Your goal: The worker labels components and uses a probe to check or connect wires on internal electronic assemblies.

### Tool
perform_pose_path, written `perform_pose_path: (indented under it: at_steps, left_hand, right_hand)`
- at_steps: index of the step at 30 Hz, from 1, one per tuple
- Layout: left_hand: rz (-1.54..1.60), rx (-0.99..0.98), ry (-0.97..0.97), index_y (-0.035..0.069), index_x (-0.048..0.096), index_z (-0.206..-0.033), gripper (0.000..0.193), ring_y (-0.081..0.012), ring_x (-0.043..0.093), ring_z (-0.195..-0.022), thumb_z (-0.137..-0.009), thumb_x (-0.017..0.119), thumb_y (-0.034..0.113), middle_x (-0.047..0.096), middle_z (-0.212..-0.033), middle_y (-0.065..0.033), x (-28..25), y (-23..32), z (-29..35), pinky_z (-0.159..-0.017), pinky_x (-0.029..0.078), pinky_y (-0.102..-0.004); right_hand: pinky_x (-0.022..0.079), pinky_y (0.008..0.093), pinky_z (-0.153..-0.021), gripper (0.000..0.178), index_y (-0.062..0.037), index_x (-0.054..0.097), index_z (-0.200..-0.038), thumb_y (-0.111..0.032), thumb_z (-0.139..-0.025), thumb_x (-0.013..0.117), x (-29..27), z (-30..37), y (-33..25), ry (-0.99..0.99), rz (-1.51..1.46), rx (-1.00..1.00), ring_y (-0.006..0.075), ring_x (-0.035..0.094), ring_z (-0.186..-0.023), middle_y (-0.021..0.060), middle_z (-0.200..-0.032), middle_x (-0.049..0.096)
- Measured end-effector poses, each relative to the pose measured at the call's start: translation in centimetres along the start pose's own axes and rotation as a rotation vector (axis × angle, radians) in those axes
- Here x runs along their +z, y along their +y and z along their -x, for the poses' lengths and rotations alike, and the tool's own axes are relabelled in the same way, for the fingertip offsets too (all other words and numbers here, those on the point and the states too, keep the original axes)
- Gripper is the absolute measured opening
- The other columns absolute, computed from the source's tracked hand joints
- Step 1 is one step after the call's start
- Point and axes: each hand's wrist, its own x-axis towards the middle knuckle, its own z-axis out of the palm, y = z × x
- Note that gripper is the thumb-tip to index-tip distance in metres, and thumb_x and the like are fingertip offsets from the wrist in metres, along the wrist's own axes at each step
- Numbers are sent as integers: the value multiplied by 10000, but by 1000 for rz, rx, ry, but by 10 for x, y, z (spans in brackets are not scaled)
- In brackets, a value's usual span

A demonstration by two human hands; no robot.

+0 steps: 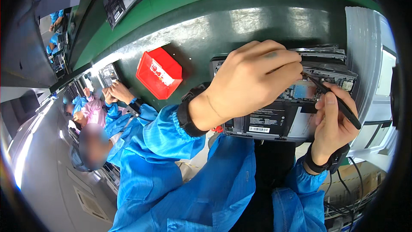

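Note:
An opened flat electronic device (281, 137), with its insides bared, lies in front of me. Its black battery (268, 120) with a white label takes up the near side, and circuit boards (296, 91) run along the far side. Black tweezers (349, 114) are gripped in my right hand (337, 124), their tips reaching the boards. Above the device's left part is my left hand (253, 79), fingers curled and pinched close to the tweezer tips. Whatever those fingers hold is hidden.
A red bin (172, 62) with white bits inside stands left on the dark green table (193, 36). Another opened device (124, 0) lies at the far left. White translucent plastic (364, 51) borders the right; cables (352, 184) hang below. A co-worker's hands (116, 93) work at left.

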Motion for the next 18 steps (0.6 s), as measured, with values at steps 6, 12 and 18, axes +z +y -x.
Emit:
perform_pose_path:
  at_steps: [6, 12, 18]
  left_hand:
    - [-53, 78, 0, -9, 714, -926, 259, -283, 684, -877, -684, 798, 33, 707, -992, -121, -6, 0, 4, -688, 586, -352]
    - [-79, 74, -9, -7, 703, -911, 231, -290, 682, -877, -700, 790, 29, 706, -998, -123, -5, 3, 3, -687, 588, -351]
    - [-84, -10, -3, -3, 688, -909, 214, -306, 677, -874, -724, 787, 38, 698, -995, -128, -6, 14, 2, -692, 585, -358]
  right_hand:
    - [344, 166, -430, 148, 61, 677, -1038, 19, -896, 682, 2, -1, -4, 15, -49, 71, 70, 552, -539, 145, -865, 708]
    - [301, 164, -422, 166, 51, 686, -1053, 1, -896, 701, 5, 0, -10, 34, -58, 140, 37, 486, -493, 67, -726, 656]
    - [343, 162, -464, 174, 43, 702, -1045, 4, -877, 727, 8, 3, -10, 44, 51, 133, 36, 514, -539, 62, -776, 682]
